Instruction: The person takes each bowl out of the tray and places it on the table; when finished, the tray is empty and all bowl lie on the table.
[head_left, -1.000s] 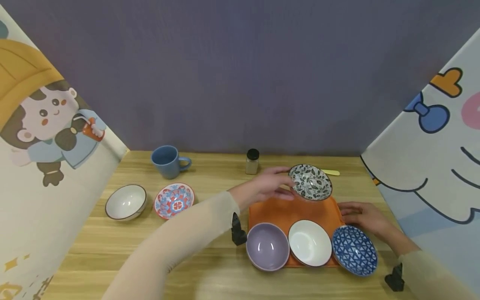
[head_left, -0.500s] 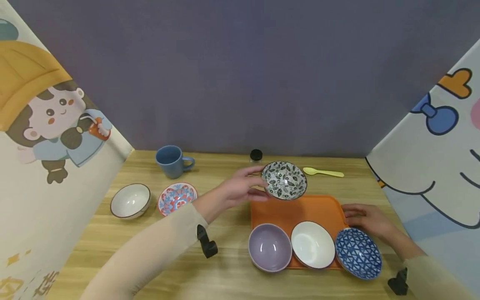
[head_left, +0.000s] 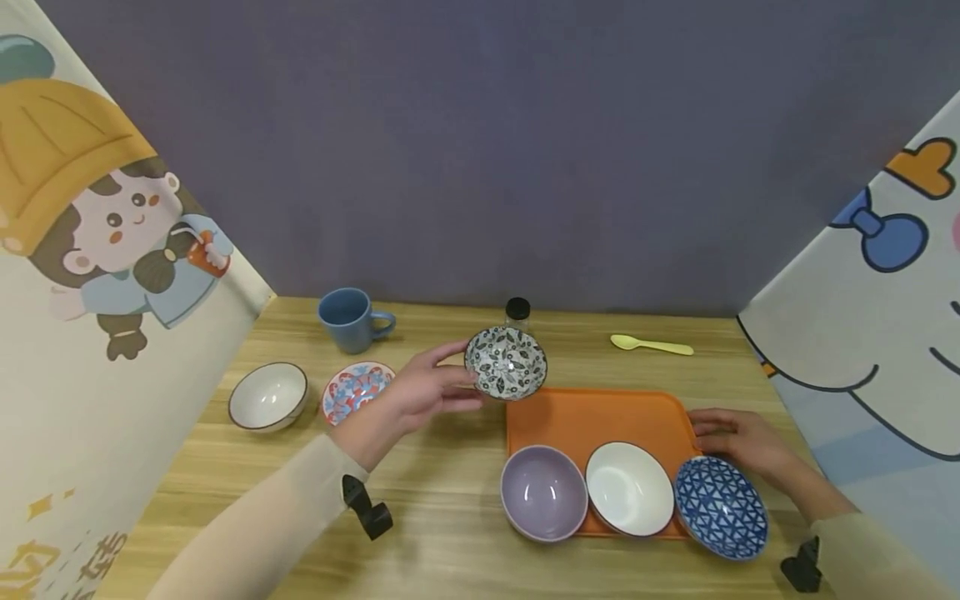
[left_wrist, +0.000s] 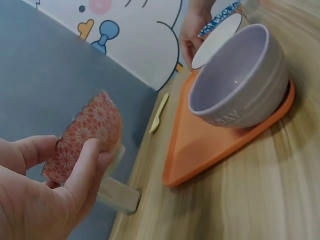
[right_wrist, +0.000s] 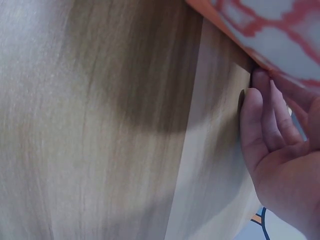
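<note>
Thumb and fingers of my left hand grip the rim of a small bowl with a black-and-white leaf pattern inside. Seen from the left wrist, this bowl's outside has a red flower print; it is tilted and held above the table. At the orange tray's right edge, my right hand touches the rim with loosely bent fingers. On the tray's near side stand a purple bowl and a white bowl. A blue triangle-patterned bowl overhangs its near right corner, close to my right hand.
To the left are a white bowl with a dark rim, a red-and-blue patterned dish and a blue mug. A black-capped jar stands at the back wall. A yellow spoon lies behind the tray.
My left hand has carried the leaf-patterned bowl leftwards, from above the tray's far right to beyond its far left corner. The yellow spoon has come into full view. My right hand stays at the tray's edge.
</note>
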